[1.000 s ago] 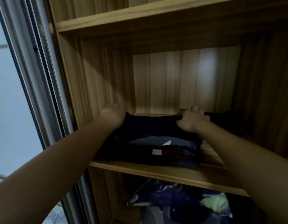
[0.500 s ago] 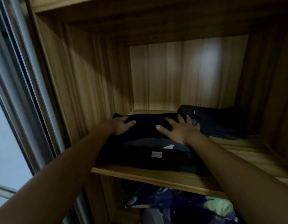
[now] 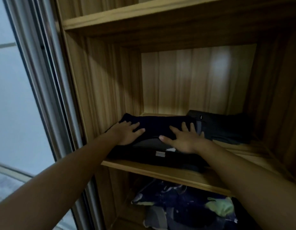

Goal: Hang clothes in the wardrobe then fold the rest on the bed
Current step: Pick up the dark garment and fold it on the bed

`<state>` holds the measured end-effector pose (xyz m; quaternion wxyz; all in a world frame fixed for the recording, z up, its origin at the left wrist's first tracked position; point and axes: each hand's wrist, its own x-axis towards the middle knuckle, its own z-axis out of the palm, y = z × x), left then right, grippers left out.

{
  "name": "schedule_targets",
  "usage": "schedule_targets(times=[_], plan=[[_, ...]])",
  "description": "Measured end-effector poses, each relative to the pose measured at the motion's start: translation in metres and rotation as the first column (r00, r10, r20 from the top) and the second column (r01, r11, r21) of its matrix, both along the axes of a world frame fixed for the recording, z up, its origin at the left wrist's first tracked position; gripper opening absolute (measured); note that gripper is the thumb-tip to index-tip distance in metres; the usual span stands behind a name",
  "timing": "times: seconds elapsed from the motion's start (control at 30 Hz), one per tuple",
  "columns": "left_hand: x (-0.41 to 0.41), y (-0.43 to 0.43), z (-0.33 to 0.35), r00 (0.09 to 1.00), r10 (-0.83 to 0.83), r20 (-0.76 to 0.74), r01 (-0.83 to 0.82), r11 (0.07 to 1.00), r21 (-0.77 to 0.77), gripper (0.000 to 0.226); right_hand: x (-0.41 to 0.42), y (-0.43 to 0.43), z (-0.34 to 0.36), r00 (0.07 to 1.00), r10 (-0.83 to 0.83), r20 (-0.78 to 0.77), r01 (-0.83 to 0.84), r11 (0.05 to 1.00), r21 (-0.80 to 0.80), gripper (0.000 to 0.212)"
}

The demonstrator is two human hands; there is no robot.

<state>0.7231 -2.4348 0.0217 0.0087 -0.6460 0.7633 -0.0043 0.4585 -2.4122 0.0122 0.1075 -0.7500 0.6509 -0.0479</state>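
Note:
A folded dark navy garment point(image 3: 157, 126) tops a stack of folded dark clothes point(image 3: 159, 156) on the wardrobe shelf point(image 3: 160, 171), against the left wall. My left hand point(image 3: 127, 132) lies flat on the garment's left part, fingers spread. Flat on its front right part rests my right hand point(image 3: 183, 139), fingers apart too. Neither hand grips the cloth. A grey layer with a small white label shows under the top garment.
Another folded dark garment point(image 3: 223, 128) lies on the same shelf at the back right. The compartment below holds patterned blue and green fabric point(image 3: 190, 206). An upper shelf point(image 3: 127, 15) spans the top. A sliding door frame point(image 3: 44, 80) stands at the left.
One second ago both hands gripped the top garment; they then let go and now rest flat on it. The view has tilted up, so the upper shelf shows again.

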Motion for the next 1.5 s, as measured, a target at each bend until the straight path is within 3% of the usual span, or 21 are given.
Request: schedule_targets(times=[0.1,0.33,0.5,0.7,0.87,0.93,1.1,1.23,1.33,1.5], plan=[[-0.003,0.006,-0.008,0.964,-0.047,0.263,0.074,0.993,-0.095,0.064,-0.001,0.004,-0.017,1.000,-0.010,0.017,0.012,0.998,-0.065,0.117],[-0.004,0.015,-0.007,0.927,-0.058,0.371,0.102,0.990,-0.100,0.061,-0.003,0.008,-0.021,0.998,-0.009,0.068,0.017,0.994,-0.109,0.119],[-0.007,0.015,-0.003,0.950,-0.056,0.309,0.077,0.995,-0.057,0.063,-0.002,0.016,-0.015,0.996,-0.021,0.086,0.028,0.996,-0.087,0.115],[-0.009,0.006,-0.001,1.000,0.009,0.027,-0.009,1.000,-0.020,0.082,0.003,0.018,-0.014,0.990,-0.096,0.103,0.105,0.991,-0.088,0.114],[-0.015,-0.001,0.012,0.999,-0.037,0.026,0.036,0.998,0.057,0.082,0.015,0.031,-0.003,0.978,-0.198,0.068,0.200,0.979,-0.032,0.105],[-0.021,-0.001,0.025,0.990,-0.135,-0.030,0.137,0.989,0.062,0.075,0.015,0.045,0.006,0.971,-0.225,0.085,0.227,0.974,-0.015,0.096],[-0.062,0.017,0.048,0.841,-0.478,-0.254,0.485,0.873,-0.038,0.062,-0.013,0.110,0.032,0.906,-0.422,-0.007,0.420,0.904,-0.082,0.067],[-0.121,0.054,0.048,0.713,-0.672,-0.199,0.680,0.732,-0.035,0.062,-0.038,0.189,0.045,0.792,-0.604,-0.083,0.596,0.796,-0.109,0.069],[-0.163,0.089,0.038,0.620,-0.765,-0.178,0.771,0.635,-0.042,0.060,-0.050,0.252,0.045,0.718,-0.689,-0.102,0.685,0.725,-0.072,0.059],[-0.226,0.157,0.015,0.484,-0.859,-0.166,0.873,0.488,0.017,0.073,-0.076,0.365,0.025,0.510,-0.849,-0.137,0.855,0.518,-0.026,0.061]])
